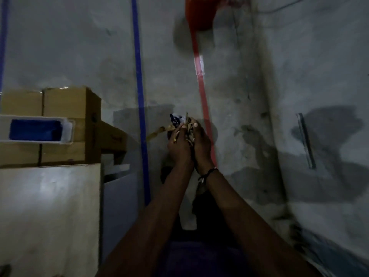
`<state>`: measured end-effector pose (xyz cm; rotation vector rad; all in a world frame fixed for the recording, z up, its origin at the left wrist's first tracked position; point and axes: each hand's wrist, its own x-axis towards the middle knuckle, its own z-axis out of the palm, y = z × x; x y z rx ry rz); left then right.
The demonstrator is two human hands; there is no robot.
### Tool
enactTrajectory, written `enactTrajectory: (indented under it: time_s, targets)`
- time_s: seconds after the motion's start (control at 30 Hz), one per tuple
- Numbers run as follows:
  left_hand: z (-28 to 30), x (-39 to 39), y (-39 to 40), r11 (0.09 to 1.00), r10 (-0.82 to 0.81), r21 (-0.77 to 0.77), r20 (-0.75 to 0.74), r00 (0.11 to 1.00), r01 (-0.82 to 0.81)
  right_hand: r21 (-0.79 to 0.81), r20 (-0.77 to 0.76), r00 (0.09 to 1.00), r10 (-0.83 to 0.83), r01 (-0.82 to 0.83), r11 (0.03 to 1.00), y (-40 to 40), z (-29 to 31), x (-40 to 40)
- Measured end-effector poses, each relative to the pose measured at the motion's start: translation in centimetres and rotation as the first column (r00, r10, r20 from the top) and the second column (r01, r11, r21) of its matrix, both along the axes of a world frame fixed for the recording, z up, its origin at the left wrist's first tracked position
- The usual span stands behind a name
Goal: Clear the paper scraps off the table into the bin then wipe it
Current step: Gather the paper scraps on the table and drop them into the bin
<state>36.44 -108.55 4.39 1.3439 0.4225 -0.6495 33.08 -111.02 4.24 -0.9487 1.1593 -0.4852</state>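
The concrete floor [239, 76] fills most of the view, marked with a blue line [139, 86] and a red line [203, 96] running near to far. At the far end of the red line stands a red container [199, 13], probably the bin. The pale table [50, 206] sits near left, with cardboard boxes [65, 108] beyond it.

Your left hand [178, 145] and right hand [202, 144] are cupped and pressed together over the floor, between the two lines, fingers curled around a bundle of paper scraps [184, 121].

Handling: expect the scraps to be light, soft and loose, so pieces can slip out between your fingers. Grip from both sides and underneath, keeping your palms closed.

Orientation: the bundle has no clear long axis. One brown strip [157, 131] trails out to the left, its length running left to right. Tuck it in or support it.
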Motion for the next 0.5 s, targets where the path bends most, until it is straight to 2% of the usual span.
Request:
enactTrajectory:
  time_s: [0.17, 0.33, 0.5]
  targets:
    - [-9.1, 1.7, -3.7, 1.000, 0.007, 0.023, -0.142, 0.990, -0.004, 0.067, -0.129, 0.992, 0.011, -0.002, 0.998, -3.7, -8.9, 1.7]
    - [-20.2, 3.4, -7.8, 0.997, 0.057, 0.058, -0.252, 0.966, -0.043, 0.158, -0.153, 0.987, 0.038, -0.013, 0.987, -7.6, -19.2, 3.1]
    - [-31.3, 5.5, -10.6, 0.996, -0.007, 0.089, -0.229, 0.973, 0.028, 0.291, -0.173, 0.983, 0.053, 0.000, 0.957, -11.4, -32.1, 4.8]
